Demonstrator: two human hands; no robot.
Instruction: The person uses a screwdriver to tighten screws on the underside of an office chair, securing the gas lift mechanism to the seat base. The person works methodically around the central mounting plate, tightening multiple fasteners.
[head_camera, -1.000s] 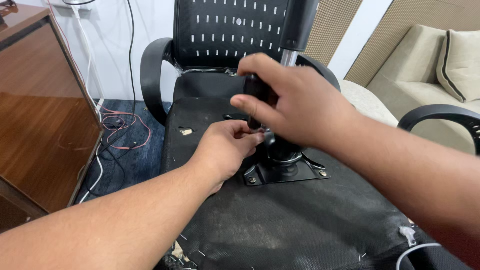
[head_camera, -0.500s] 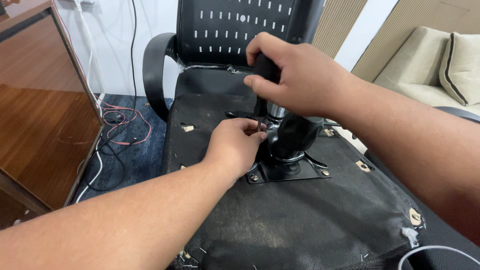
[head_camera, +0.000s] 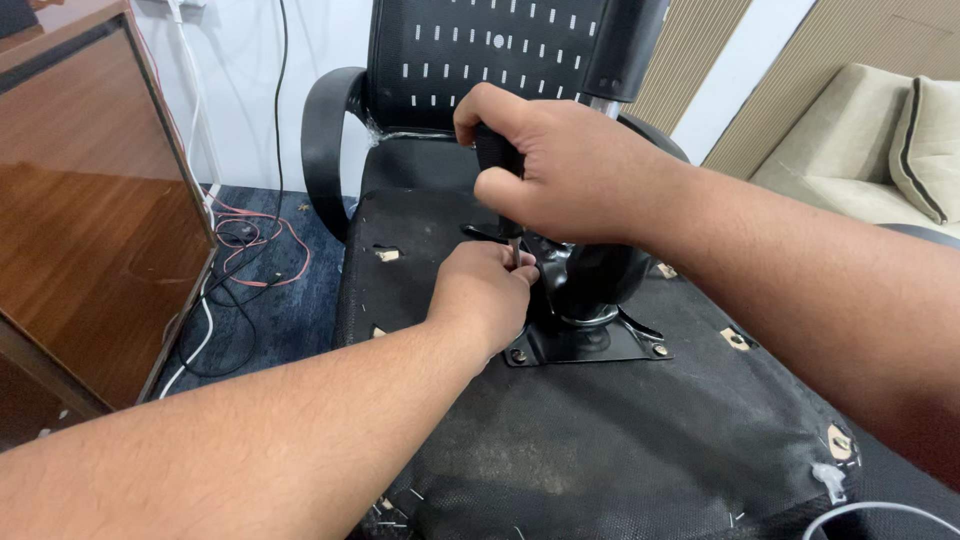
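The chair seat lies upside down in the middle, and the mounting plate sits on it. The right hand is above that plate, gripping a screwdriver handle; the left hand is just below, touching the plate's left edge. Behind them stands the backrest, an armrest to its left. A wooden cabinet stands far left, cables on the floor between it and the chair. A sofa sits back right.
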